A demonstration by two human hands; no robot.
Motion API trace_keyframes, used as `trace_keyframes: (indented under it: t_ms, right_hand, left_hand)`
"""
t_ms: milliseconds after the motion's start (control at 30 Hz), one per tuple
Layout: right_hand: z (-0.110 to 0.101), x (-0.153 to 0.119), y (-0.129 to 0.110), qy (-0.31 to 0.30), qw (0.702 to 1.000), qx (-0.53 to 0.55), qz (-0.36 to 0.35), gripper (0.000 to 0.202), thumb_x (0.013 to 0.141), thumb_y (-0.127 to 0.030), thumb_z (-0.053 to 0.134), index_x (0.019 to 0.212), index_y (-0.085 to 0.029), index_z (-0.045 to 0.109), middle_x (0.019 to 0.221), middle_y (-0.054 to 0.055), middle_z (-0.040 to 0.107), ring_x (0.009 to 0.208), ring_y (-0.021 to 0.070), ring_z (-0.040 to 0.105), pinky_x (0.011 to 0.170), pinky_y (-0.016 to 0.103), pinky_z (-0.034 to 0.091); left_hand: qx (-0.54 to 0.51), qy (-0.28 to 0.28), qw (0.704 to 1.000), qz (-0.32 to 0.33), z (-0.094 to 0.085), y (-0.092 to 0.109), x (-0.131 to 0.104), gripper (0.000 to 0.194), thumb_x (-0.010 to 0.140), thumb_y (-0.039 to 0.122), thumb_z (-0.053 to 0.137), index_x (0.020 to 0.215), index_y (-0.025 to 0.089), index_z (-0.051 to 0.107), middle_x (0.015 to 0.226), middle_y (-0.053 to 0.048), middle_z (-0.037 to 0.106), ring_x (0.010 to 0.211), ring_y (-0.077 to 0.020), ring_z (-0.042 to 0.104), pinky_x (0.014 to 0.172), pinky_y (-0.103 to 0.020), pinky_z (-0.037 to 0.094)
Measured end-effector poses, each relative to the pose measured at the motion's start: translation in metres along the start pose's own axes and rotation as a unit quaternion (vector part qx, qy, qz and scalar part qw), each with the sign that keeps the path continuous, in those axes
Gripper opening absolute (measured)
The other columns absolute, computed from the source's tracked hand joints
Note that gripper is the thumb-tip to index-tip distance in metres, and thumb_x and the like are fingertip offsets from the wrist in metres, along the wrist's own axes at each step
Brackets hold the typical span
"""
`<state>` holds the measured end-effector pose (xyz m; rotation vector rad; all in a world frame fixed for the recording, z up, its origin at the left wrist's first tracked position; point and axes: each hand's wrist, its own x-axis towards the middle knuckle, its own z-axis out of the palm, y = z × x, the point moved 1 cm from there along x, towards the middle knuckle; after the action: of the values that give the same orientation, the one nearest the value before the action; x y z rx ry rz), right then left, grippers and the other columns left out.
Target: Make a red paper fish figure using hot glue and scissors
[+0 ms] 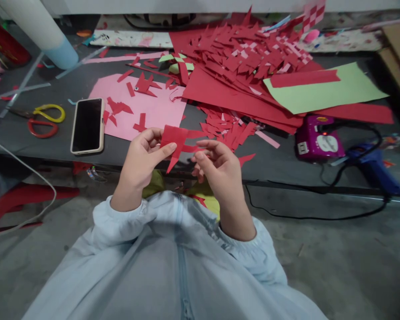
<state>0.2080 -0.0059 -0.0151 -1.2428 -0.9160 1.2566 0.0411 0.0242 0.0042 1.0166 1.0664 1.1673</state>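
Just over the table's front edge I hold a folded red paper piece [175, 138] with pointed strips. My left hand [142, 155] pinches its square body between thumb and fingers. At the strips' right-hand ends, my right hand [218, 166] has its thumb and fingers closed on a strip tip; the exact contact is partly hidden. Beyond them, a similar red paper fish [146, 84] with a small eye lies on a pink sheet [133, 120], among red scraps [118, 106].
A phone [87, 126] and scissors [42, 120] lie left. Behind are a pile of red cut paper [253, 49] and a green sheet [320, 98]. On the right sit a purple box [320, 144] and a blue glue gun [373, 166], with a black cable [300, 217] hanging below the edge.
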Motion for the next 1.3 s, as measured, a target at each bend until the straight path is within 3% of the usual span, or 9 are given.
trace_keyframes:
  t_ms: [67, 167, 300, 467, 700, 867, 1067, 1200, 1300]
  right_hand:
    - [0.001, 0.002, -0.001, -0.018, 1.0, 0.012, 0.007, 0.05, 0.067, -0.06, 0.082, 0.097, -0.023, 0.065, 0.067, -0.004, 0.067, 0.042, 0.0088, 0.057, 0.033, 0.02, 0.041]
    - [0.0, 0.003, -0.001, -0.041, 0.999, 0.02, 0.019, 0.046, 0.067, -0.06, 0.082, 0.088, -0.021, 0.068, 0.061, -0.004, 0.066, 0.044, 0.01, 0.06, 0.035, 0.019, 0.043]
    - [-0.001, 0.003, -0.002, -0.033, 0.999, 0.029, 0.031, 0.039, 0.065, -0.054, 0.086, 0.075, -0.021, 0.07, 0.062, 0.0, 0.071, 0.049, 0.0125, 0.066, 0.037, 0.02, 0.046]
    - [-0.003, 0.004, -0.004, -0.039, 0.998, 0.017, 0.044, 0.041, 0.07, -0.061, 0.08, 0.073, -0.021, 0.075, 0.061, 0.003, 0.073, 0.05, 0.0141, 0.067, 0.038, 0.021, 0.048]
    - [-0.009, 0.004, -0.008, -0.059, 0.997, -0.002, 0.059, 0.029, 0.066, -0.046, 0.086, 0.069, -0.018, 0.077, 0.062, 0.003, 0.074, 0.048, 0.0107, 0.065, 0.039, 0.018, 0.048]
    - [-0.009, 0.003, -0.007, -0.061, 0.995, -0.001, 0.078, 0.03, 0.063, -0.045, 0.088, 0.07, -0.018, 0.077, 0.061, 0.003, 0.073, 0.05, 0.0115, 0.065, 0.041, 0.019, 0.051]
    - [-0.008, 0.004, -0.002, -0.064, 0.995, -0.012, 0.076, 0.032, 0.064, -0.048, 0.087, 0.072, -0.018, 0.076, 0.062, 0.003, 0.073, 0.052, 0.0138, 0.067, 0.042, 0.023, 0.054]
    - [-0.006, 0.005, 0.0, -0.069, 0.993, -0.004, 0.094, 0.04, 0.058, -0.052, 0.089, 0.073, -0.018, 0.075, 0.061, 0.002, 0.072, 0.05, 0.013, 0.065, 0.043, 0.023, 0.054]
    - [-0.005, 0.005, 0.001, -0.073, 0.992, 0.005, 0.099, 0.043, 0.057, -0.054, 0.089, 0.073, -0.017, 0.074, 0.06, 0.002, 0.072, 0.051, 0.0128, 0.065, 0.046, 0.024, 0.056]
  left_hand:
    - [-0.015, -0.006, 1.0, -0.009, 0.003, 0.0, -0.004, 0.041, 0.063, 0.035, 0.091, 0.087, 0.019, 0.062, 0.08, 0.003, 0.068, 0.071, -0.0103, 0.065, 0.064, -0.021, 0.055]
    - [-0.029, -0.008, 0.999, -0.012, 0.005, -0.002, -0.007, 0.041, 0.061, 0.033, 0.092, 0.086, 0.018, 0.064, 0.081, 0.002, 0.07, 0.071, -0.0096, 0.066, 0.063, -0.019, 0.055]
    - [-0.024, 0.007, 1.0, -0.008, 0.005, -0.006, -0.008, 0.038, 0.061, 0.029, 0.091, 0.087, 0.018, 0.065, 0.083, 0.002, 0.071, 0.074, -0.0101, 0.067, 0.065, -0.019, 0.056]
    - [0.002, 0.013, 1.0, 0.018, 0.005, -0.011, -0.008, 0.033, 0.063, 0.027, 0.088, 0.087, 0.018, 0.066, 0.085, 0.002, 0.072, 0.078, -0.011, 0.068, 0.071, -0.022, 0.057]
    - [0.011, 0.01, 0.999, 0.039, 0.005, -0.014, -0.008, 0.037, 0.063, 0.032, 0.091, 0.084, 0.018, 0.064, 0.083, 0.003, 0.069, 0.074, -0.0102, 0.066, 0.071, -0.022, 0.056]
    - [0.015, 0.002, 1.0, 0.022, 0.003, -0.016, -0.008, 0.042, 0.062, 0.036, 0.092, 0.087, 0.018, 0.064, 0.086, 0.002, 0.07, 0.078, -0.0111, 0.067, 0.077, -0.024, 0.056]
    - [0.048, 0.0, 0.999, -0.01, 0.003, -0.016, -0.01, 0.043, 0.061, 0.03, 0.09, 0.092, 0.018, 0.064, 0.091, 0.0, 0.073, 0.087, -0.0143, 0.07, 0.084, -0.026, 0.056]
    - [0.058, 0.009, 0.998, -0.014, 0.003, -0.014, -0.01, 0.04, 0.062, 0.026, 0.088, 0.091, 0.018, 0.063, 0.09, 0.0, 0.072, 0.087, -0.0143, 0.07, 0.084, -0.026, 0.057]
    - [0.055, -0.028, 0.997, -0.038, 0.004, -0.013, -0.01, 0.043, 0.058, 0.025, 0.09, 0.091, 0.018, 0.063, 0.089, 0.0, 0.073, 0.084, -0.0144, 0.071, 0.079, -0.025, 0.058]
